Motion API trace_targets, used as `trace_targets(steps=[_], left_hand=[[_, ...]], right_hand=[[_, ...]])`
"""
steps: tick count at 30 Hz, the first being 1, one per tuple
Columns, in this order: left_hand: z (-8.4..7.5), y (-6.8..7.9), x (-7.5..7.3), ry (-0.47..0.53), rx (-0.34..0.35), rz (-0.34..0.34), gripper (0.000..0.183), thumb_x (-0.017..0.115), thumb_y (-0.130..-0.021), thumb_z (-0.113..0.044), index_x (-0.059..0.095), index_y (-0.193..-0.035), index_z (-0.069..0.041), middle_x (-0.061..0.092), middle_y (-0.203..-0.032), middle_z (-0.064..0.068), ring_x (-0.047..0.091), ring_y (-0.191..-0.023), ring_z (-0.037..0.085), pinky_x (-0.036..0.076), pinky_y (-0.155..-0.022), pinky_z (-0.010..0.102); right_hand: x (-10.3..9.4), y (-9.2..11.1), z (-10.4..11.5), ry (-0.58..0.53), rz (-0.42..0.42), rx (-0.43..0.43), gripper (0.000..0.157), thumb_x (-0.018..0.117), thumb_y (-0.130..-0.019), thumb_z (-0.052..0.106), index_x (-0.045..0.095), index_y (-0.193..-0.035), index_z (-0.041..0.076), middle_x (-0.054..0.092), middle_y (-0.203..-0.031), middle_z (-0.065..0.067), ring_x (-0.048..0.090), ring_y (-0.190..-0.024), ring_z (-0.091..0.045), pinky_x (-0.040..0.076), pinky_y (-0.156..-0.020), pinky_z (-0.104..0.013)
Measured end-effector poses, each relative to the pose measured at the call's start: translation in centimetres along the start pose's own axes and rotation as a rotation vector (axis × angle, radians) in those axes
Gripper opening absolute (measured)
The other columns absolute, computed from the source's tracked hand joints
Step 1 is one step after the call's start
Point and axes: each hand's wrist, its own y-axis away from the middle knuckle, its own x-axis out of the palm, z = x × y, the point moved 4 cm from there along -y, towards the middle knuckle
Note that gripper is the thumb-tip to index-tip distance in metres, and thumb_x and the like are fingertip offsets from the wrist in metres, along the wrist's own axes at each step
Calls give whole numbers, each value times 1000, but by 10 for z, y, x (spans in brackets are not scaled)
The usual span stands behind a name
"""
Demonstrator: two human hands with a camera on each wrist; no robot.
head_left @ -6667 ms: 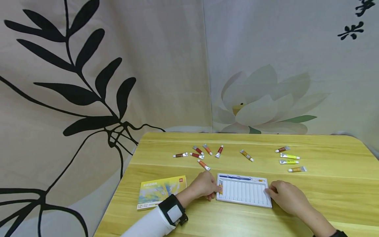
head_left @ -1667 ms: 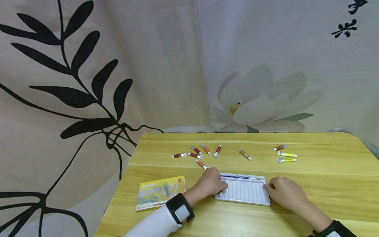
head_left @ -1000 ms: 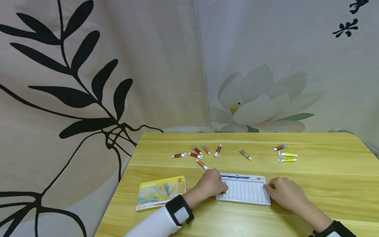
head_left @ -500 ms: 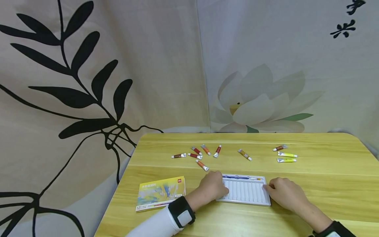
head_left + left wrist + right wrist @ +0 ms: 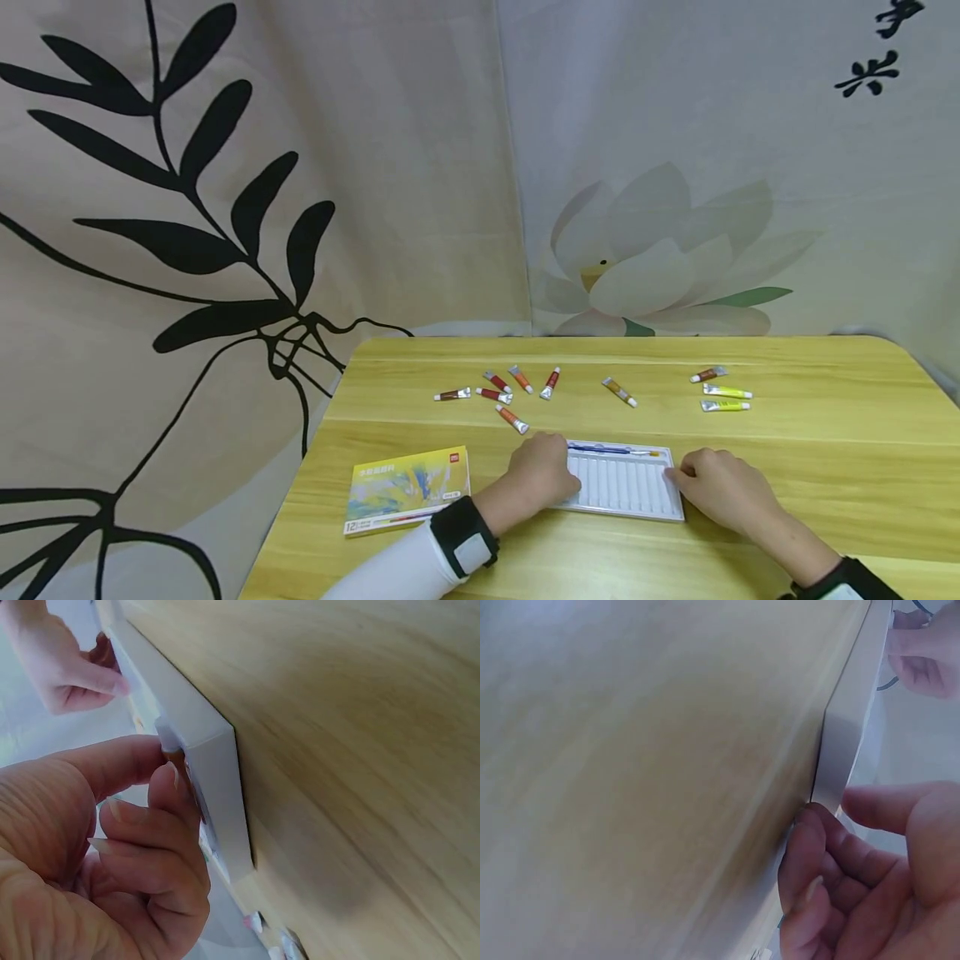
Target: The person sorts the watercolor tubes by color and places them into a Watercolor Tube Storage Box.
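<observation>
A white plastic paint tray (image 5: 626, 483) with narrow slots lies at mid-table, a blue-handled paintbrush (image 5: 611, 450) along its far side. Over the tray's left end, my left hand (image 5: 542, 472) covers that part in the head view. The left wrist view shows this hand's thumb and fingers pinching a small paint tube (image 5: 172, 744) with a white cap and brownish-yellow body, at the tray's edge. My right hand (image 5: 723, 487) grips the tray's right edge; in the right wrist view its thumb lies at the top rim and its curled fingers against the side wall (image 5: 840, 742).
A yellow paint box (image 5: 408, 490) lies left of the tray. Behind it are several red, brown and orange paint tubes (image 5: 512, 419). An ochre tube (image 5: 619, 392) lies behind the tray, with yellow tubes (image 5: 727, 392) and a brown tube (image 5: 708, 374) farther right.
The ochre tube at the right front has left its place on the table since the oldest frame. My left hand has shifted slightly right over the tray; my right hand stays at its edge.
</observation>
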Motion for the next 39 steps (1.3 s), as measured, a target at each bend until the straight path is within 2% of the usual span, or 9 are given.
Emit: trace_targets(steps=[8, 17, 23, 31, 39], left_hand=[[4, 0, 1, 89, -22, 15, 33, 77, -70, -21, 52, -50, -13, 30, -43, -6, 36, -34, 10, 24, -32, 21], [3, 3, -1, 38, -34, -1, 32, 76, -72, -26, 55, -53, -13, 33, -45, -5, 39, -36, 11, 27, -34, 23], [3, 5, -2, 14, -23, -15, 35, 74, -74, -27, 53, -50, -13, 31, -43, -6, 38, -35, 10, 26, -33, 22], [5, 6, 1, 84, -36, 10, 39, 73, -78, -25, 50, -47, -14, 28, -41, -6, 36, -33, 10, 23, -32, 20], [8, 7, 2, 120, -27, 23, 48, 71, -79, -24, 40, -44, -15, 25, -38, -8, 31, -31, 8, 20, -30, 19]], right_hand=[[0, -1, -1, -8, 7, 5, 37, 60, -88, 31, 47, -56, 18, 38, -52, 5, 37, -48, -12, 25, -44, -27], [0, -1, -2, -4, 12, 9, 35, 60, -88, 32, 49, -58, 19, 41, -52, 4, 38, -49, -12, 27, -44, -28], [1, -2, -2, -2, 27, 11, 32, 61, -88, 32, 52, -60, 18, 43, -53, 4, 39, -49, -13, 28, -45, -28], [2, -2, -3, 5, 23, 7, 33, 61, -88, 32, 51, -59, 18, 42, -53, 4, 39, -49, -13, 27, -44, -28], [2, -2, -3, 6, 15, 4, 33, 61, -87, 32, 51, -59, 19, 42, -53, 4, 38, -49, -12, 27, -45, -28]])
